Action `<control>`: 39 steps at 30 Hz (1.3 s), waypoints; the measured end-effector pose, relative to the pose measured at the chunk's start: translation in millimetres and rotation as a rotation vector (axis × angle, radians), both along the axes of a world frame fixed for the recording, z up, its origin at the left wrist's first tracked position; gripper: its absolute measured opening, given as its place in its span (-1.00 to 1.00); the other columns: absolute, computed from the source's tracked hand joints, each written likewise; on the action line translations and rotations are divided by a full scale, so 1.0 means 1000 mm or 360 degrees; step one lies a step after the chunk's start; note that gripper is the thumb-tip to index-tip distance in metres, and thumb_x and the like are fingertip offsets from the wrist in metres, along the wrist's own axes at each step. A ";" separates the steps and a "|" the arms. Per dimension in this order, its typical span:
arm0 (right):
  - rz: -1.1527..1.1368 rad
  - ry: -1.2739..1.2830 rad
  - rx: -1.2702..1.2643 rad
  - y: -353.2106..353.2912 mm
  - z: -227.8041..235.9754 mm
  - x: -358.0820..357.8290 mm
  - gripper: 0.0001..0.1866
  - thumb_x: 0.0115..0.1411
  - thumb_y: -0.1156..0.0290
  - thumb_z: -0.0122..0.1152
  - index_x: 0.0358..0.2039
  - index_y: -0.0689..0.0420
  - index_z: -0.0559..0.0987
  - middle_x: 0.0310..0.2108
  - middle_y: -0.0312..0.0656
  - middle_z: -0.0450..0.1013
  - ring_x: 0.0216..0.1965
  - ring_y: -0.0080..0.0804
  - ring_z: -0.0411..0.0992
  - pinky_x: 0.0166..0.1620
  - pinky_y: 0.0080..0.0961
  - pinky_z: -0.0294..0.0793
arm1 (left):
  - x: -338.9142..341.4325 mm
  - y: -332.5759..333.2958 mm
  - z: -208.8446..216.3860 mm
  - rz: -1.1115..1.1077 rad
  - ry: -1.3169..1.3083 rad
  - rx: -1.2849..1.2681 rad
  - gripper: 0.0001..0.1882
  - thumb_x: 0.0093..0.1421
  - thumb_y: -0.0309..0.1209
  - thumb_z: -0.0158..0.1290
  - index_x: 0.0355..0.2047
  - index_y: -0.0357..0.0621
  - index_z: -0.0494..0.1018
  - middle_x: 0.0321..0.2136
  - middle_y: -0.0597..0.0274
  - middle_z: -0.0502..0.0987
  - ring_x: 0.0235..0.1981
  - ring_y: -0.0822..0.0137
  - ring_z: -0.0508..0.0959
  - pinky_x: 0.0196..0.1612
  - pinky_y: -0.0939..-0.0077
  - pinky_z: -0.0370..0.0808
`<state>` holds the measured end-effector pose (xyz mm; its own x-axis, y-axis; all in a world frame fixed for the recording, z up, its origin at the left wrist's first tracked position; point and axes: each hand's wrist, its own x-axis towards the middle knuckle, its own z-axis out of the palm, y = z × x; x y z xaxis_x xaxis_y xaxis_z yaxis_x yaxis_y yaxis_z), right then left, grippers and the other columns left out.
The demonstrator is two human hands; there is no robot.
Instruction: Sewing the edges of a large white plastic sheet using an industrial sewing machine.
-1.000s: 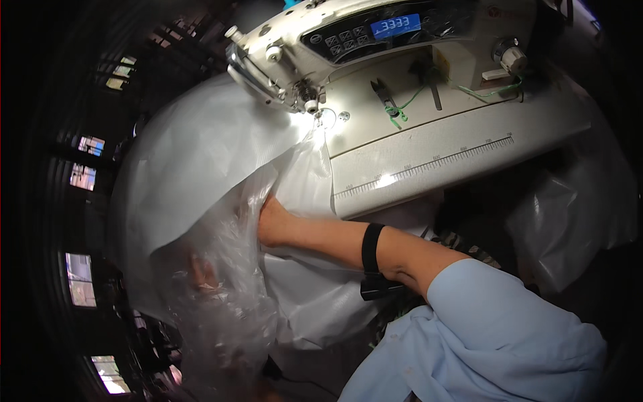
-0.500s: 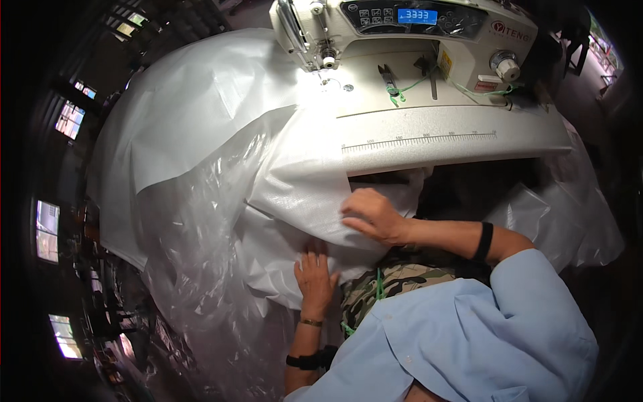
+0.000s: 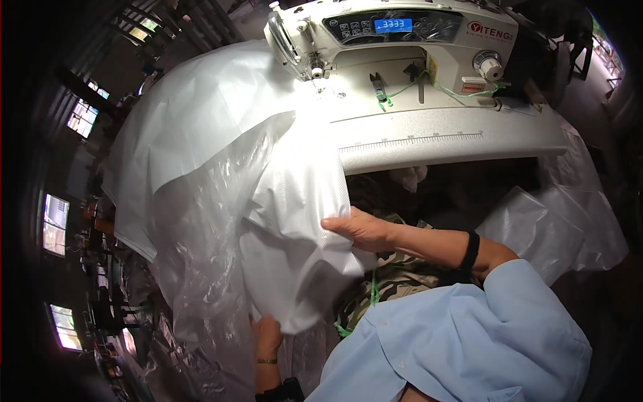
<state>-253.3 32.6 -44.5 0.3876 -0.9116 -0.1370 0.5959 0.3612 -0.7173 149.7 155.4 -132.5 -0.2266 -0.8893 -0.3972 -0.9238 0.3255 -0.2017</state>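
Note:
White woven plastic sheeting (image 3: 295,234) hangs from the sewing machine (image 3: 402,50) toward my lap, its upper part brightly lit under the needle area. My right hand (image 3: 365,229) pinches the sheeting's right edge, thumb on top and fingers behind it. Lower down, my left hand (image 3: 268,333) is closed on the sheeting's bottom edge, its fingers partly hidden. Thin clear plastic film (image 3: 201,228) lies crumpled along the left of the sheeting.
Thread snips (image 3: 378,88) with green string lie on the machine bed (image 3: 442,130), beside a dark flat tool (image 3: 420,87). More clear film (image 3: 536,228) hangs at the right. A large white spread of sheeting (image 3: 194,114) covers the left side.
My left hand has moved down and left and closed on the sheeting's lower edge. My right hand has shifted slightly left and down and now pinches its edge. The sheeting hangs more stretched.

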 end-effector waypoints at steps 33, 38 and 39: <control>-0.0779 -0.0026 0.0414 -0.182 0.066 -0.003 -0.58 0.35 0.35 0.06 0.07 0.42 0.35 0.05 0.10 0.35 -0.23 -0.19 0.59 -0.41 -0.42 0.59 | -0.173 -0.216 0.206 0.0205 0.1868 -0.1267 -0.79 0.27 -0.42 0.12 -0.44 -0.23 0.35 -0.66 0.27 0.33 -0.63 0.41 0.24 -0.50 0.48 0.26; -0.0606 -0.0170 0.0333 -0.171 0.047 0.009 -0.79 0.32 0.33 0.16 -0.19 0.22 0.51 -0.45 -0.25 0.41 -0.50 -0.53 0.41 -0.43 -0.55 0.48 | -0.155 -0.213 0.220 0.0178 0.1848 -0.0983 -0.73 0.18 -0.43 0.21 -0.52 -0.28 0.35 -0.74 0.30 0.24 -0.67 0.49 0.17 -0.57 0.50 0.18; -0.0465 -0.0238 0.0208 -0.161 0.043 0.013 -0.81 0.32 0.31 0.17 -0.17 0.15 0.53 -0.57 -0.40 0.36 -0.56 -0.63 0.32 -0.39 -0.58 0.47 | -0.148 -0.216 0.214 0.0139 0.1728 -0.0973 -0.73 0.15 -0.43 0.23 -0.54 -0.28 0.36 -0.74 0.29 0.24 -0.67 0.49 0.17 -0.58 0.49 0.17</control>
